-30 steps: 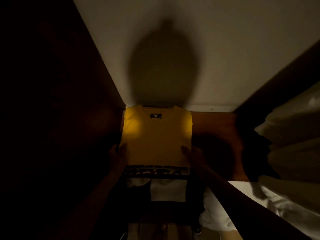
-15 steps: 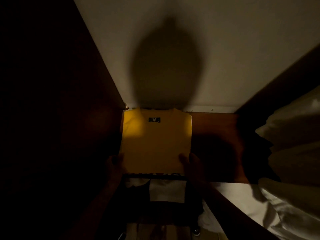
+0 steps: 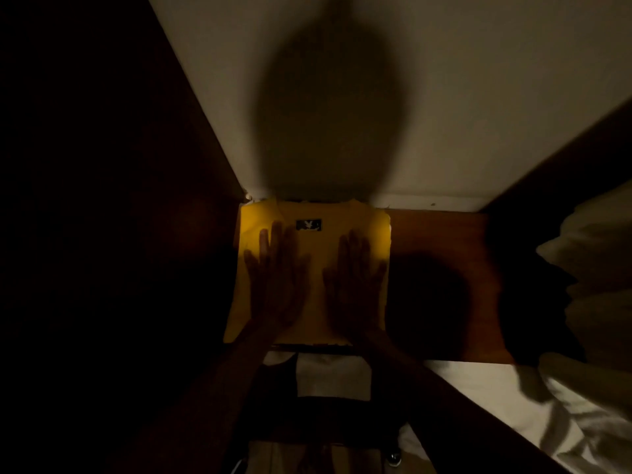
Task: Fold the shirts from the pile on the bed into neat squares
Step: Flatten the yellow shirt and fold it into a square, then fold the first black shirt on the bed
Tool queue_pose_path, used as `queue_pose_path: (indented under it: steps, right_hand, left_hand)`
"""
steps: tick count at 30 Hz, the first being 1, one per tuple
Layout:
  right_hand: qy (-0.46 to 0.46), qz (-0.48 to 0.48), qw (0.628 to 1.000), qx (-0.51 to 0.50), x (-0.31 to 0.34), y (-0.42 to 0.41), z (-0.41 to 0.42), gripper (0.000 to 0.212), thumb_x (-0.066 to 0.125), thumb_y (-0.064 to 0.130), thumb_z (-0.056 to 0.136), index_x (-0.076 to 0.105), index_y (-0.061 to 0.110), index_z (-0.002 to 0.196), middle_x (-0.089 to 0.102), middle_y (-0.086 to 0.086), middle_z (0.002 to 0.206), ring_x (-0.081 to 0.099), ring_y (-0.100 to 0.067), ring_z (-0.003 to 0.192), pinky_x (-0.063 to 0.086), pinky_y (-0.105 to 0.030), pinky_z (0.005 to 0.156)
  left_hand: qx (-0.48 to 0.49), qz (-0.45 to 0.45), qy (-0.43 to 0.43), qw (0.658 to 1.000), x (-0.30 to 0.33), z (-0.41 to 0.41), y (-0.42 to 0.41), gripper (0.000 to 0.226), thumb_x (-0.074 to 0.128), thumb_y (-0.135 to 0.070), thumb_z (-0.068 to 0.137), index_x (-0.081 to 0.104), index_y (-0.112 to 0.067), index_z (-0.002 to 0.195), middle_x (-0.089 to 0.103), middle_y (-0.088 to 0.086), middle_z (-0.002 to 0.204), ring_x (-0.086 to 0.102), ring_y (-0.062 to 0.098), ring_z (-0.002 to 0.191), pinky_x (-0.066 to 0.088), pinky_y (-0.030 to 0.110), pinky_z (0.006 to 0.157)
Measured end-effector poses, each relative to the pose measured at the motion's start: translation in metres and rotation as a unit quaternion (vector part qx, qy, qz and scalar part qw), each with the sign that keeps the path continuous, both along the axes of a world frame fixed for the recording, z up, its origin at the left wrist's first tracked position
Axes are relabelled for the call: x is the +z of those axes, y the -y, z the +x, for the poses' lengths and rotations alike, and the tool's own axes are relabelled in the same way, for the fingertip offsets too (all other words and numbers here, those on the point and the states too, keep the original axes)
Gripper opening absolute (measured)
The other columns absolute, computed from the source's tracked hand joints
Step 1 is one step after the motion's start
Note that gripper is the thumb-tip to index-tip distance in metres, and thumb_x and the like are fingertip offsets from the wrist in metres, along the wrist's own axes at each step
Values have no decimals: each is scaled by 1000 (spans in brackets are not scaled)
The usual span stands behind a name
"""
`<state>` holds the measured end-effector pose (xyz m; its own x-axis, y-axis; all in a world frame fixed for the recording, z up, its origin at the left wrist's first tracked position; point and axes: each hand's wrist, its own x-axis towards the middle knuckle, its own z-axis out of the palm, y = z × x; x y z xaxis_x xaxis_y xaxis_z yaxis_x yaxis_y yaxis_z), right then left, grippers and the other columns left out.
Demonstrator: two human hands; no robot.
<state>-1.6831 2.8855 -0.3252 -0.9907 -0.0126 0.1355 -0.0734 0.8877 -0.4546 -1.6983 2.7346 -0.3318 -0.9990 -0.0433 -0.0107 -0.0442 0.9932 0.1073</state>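
Head view: pretty dark in here, but the main stuff reads fine.
Left hand: left hand (image 3: 277, 285) lies flat on the yellow shirt (image 3: 314, 265), fingers straight and spread, pointing to the far side. Not gripping anything, just pressing down.
Right hand: right hand (image 3: 355, 285) same deal, palm down on the right half of the shirt, fingers out, nothing pinched.
Shirt: already folded into a tidy rectangle, neck label (image 3: 308, 224) facing up at the far edge. It sits on a wooden shelf (image 3: 441, 241), tucked into the far left corner by the wall (image 3: 444, 97).
Under it: a dark patterned edge peeks out at the near side, so my guess is it's stacked on another folded piece, can't say for sure.
Done so far: this one looks basically finished, I'd call this the last smoothing pat.
Still left: white fabric (image 3: 598, 268) is bunched up on the right, and more pale cloth (image 3: 333, 378) sits nearer, below the shelf. Too dim to tell if those are shirts or bedding, so can't say how many remain.
Progress guess: at least one shirt down, the rest of the pile unknown.
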Motion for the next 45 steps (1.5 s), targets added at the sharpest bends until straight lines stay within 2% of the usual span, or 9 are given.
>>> queue_pose_path:
  steps: [5, 10, 13, 17, 20, 24, 27, 35, 45]
  right_hand:
    - [38, 50, 998, -8, -35, -8, 3, 69, 28, 50, 103, 7, 16, 159, -1, -5, 167, -5, -20, 153, -19, -46, 119]
    - [163, 66, 984, 40, -13, -12, -7, 77, 7, 62, 94, -12, 21, 156, -19, -3, 164, -17, -20, 151, -29, -47, 113]
    - [292, 105, 946, 97, 39, -22, -20, 73, 15, 58, 101, -14, 18, 156, -23, -6, 163, -20, -22, 150, -17, -56, 116]
    - [286, 176, 929, 159, 168, -37, -14, 54, 23, 35, 109, 14, 14, 158, -2, -13, 166, -4, -31, 152, 0, -53, 120]
    - [279, 156, 935, 155, 267, -45, -4, 43, 33, 25, 108, 45, 7, 146, 33, -16, 156, 25, -34, 146, 17, -46, 118]
    - [246, 128, 953, 121, 394, -55, 17, 30, 47, 16, 100, 64, 3, 121, 62, -14, 126, 59, -32, 116, 50, -42, 97]
    - [198, 118, 964, 134, 489, -62, 51, 30, 50, 12, 95, 68, 0, 116, 66, -16, 125, 62, -31, 113, 51, -41, 98]
    - [79, 74, 984, 141, 711, -67, 168, 31, 49, 18, 95, 72, 8, 114, 68, -13, 122, 62, -30, 113, 48, -30, 96]
    - [-4, 52, 983, 174, 845, -56, 299, 28, 53, 19, 96, 73, 10, 113, 68, -13, 121, 62, -31, 114, 49, -31, 95]
  left_hand:
    - [-6, 40, -22, 999, -27, -3, 5, 60, 20, -49, 103, 12, -28, 159, 6, 4, 167, 3, 29, 153, 1, 57, 120]
    - [-11, 53, 83, 995, 0, -6, 5, 68, 2, -60, 94, -8, -33, 156, -9, 1, 166, -8, 27, 153, -8, 56, 119]
    - [-28, 42, 227, 973, 49, -11, 8, 66, 9, -61, 100, -11, -33, 156, -19, 1, 164, -15, 24, 152, -9, 54, 120]
    - [-19, 107, 306, 946, 160, -5, -2, 53, 20, -42, 108, 16, -24, 158, 7, 4, 166, 5, 26, 153, 6, 47, 122]
    - [-23, 172, 246, 954, 247, 13, -8, 38, 33, -31, 108, 54, -14, 134, 47, 18, 143, 47, 30, 128, 38, 36, 104]
    - [14, 157, 146, 977, 399, 45, -21, 34, 49, -29, 103, 61, -8, 126, 60, 13, 128, 58, 30, 117, 45, 36, 97]
    - [18, 149, 79, 986, 508, 91, -29, 36, 51, -38, 101, 63, -11, 122, 65, 11, 119, 65, 27, 101, 54, 39, 91]
    - [43, 115, -2, 992, 726, 237, -21, 33, 60, -36, 97, 65, -15, 122, 63, 9, 125, 61, 28, 110, 52, 40, 96]
    - [35, 93, -98, 990, 867, 381, -17, 31, 61, -33, 97, 65, -16, 123, 64, 6, 123, 62, 25, 111, 52, 39, 94]
